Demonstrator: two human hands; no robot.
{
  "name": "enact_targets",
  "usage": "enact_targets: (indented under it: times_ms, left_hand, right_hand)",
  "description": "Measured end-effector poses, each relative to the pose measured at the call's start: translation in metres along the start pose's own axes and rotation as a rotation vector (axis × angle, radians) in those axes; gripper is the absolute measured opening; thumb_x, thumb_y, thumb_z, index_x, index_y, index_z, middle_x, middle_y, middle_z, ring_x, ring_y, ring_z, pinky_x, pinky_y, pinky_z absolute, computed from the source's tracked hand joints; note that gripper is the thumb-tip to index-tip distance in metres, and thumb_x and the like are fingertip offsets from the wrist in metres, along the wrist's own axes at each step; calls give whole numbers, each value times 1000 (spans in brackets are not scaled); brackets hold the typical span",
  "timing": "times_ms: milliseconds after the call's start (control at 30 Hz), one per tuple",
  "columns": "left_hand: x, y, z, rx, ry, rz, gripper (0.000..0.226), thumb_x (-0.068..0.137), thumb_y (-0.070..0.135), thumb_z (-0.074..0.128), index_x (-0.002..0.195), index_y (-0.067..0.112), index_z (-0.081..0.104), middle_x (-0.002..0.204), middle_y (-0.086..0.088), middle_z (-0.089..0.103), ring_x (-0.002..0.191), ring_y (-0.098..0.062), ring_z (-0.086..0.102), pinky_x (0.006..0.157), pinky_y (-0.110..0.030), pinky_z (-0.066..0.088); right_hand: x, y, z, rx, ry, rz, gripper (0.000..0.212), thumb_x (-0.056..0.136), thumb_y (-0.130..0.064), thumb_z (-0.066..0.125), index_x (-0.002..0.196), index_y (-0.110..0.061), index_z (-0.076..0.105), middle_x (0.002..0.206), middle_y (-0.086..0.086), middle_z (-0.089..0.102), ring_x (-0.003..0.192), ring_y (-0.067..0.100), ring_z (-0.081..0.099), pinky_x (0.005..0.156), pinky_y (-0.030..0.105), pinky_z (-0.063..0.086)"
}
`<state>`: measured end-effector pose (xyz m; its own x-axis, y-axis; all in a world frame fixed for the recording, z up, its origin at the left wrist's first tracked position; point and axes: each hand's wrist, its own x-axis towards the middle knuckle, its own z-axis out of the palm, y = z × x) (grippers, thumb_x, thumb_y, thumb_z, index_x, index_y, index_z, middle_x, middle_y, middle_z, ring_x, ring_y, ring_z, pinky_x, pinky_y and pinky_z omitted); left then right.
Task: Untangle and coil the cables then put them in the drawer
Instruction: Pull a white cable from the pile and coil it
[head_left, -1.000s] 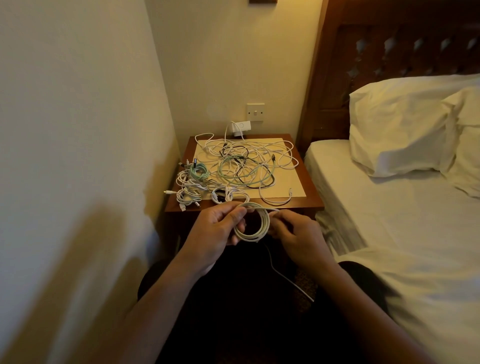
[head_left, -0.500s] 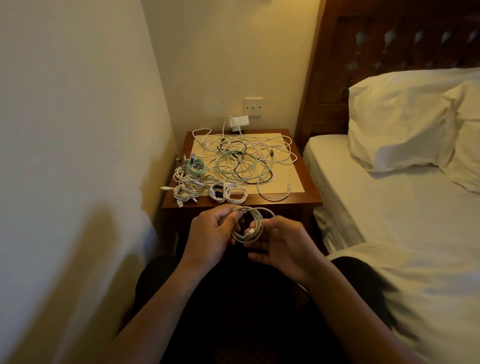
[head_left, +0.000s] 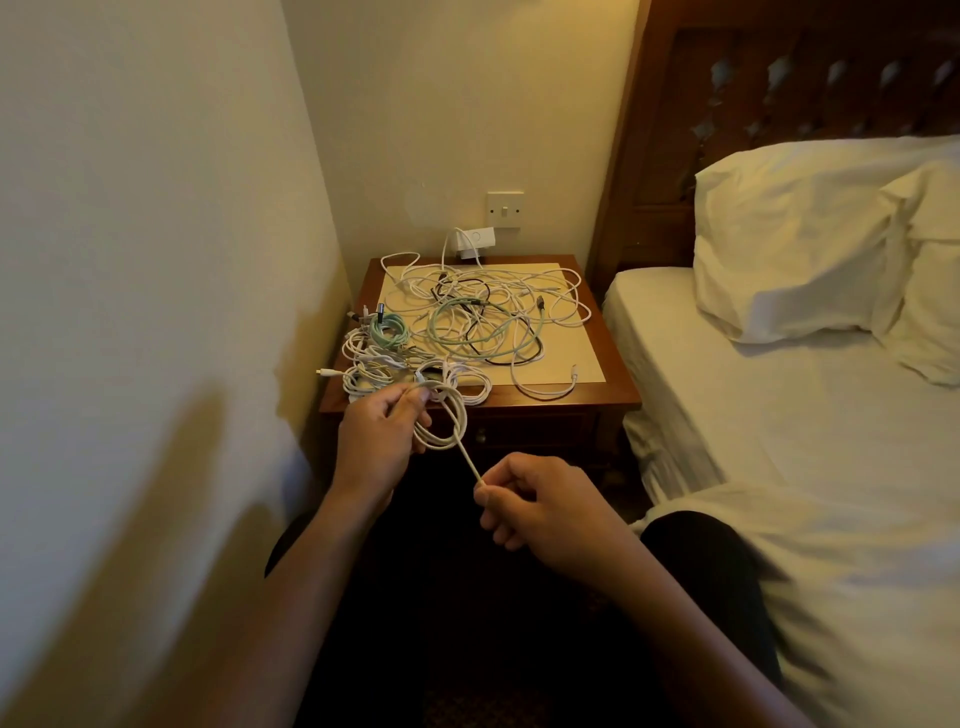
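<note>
The counter (head_left: 618, 397) carries one loose tangle (head_left: 483, 322), with small coils (head_left: 371, 364) at its front-left corner. The grip of the left hand (head_left: 379, 441) holds one white coil (head_left: 460, 415); the right hand (head_left: 550, 512) pinches its tail (head_left: 467, 457).

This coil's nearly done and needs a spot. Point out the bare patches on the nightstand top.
Barest: the mat's front right corner, bordered by the tangle, the loose white cable and the nightstand's right rim. The wooden rim there is bare too, though narrow. Crowded: middle and back under the tangle, front left under the coiled cables.
</note>
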<state>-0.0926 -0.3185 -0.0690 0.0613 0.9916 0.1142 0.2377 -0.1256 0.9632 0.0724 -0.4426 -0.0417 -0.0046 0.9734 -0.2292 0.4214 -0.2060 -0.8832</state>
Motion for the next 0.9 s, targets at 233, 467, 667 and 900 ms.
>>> enact_targets:
  times_ms: [233,467,667,900]
  left_hand:
    - [-14,7,7,-55,-117,24,22,104,27,57,96,19,77,70,3,66,59,-12,58,57,-32,49]
    - [-24,10,-2,23,-408,103,20,104,28,57,103,27,77,73,3,65,62,-16,60,58,-30,51]
    - [-34,11,8,6,-455,28,20,104,31,56,110,27,74,78,1,69,63,-13,61,57,-22,47]
    - [-36,8,1,242,-295,85,13,92,31,75,105,34,74,94,10,72,83,-4,68,71,-18,52]
  right_hand:
    - [-7,2,-10,-254,-6,-19,15,99,-38,65,112,-32,68,101,-11,70,92,5,65,75,20,49]
    - [10,21,-26,292,11,29,31,95,-47,63,118,-28,74,107,-5,77,92,11,68,83,32,55]
    - [17,22,-21,393,73,-15,8,97,-17,70,100,-15,77,84,6,76,75,16,72,72,30,58]
    - [12,24,-19,124,230,-17,7,96,-22,72,101,-20,76,81,0,77,76,10,76,73,25,62]
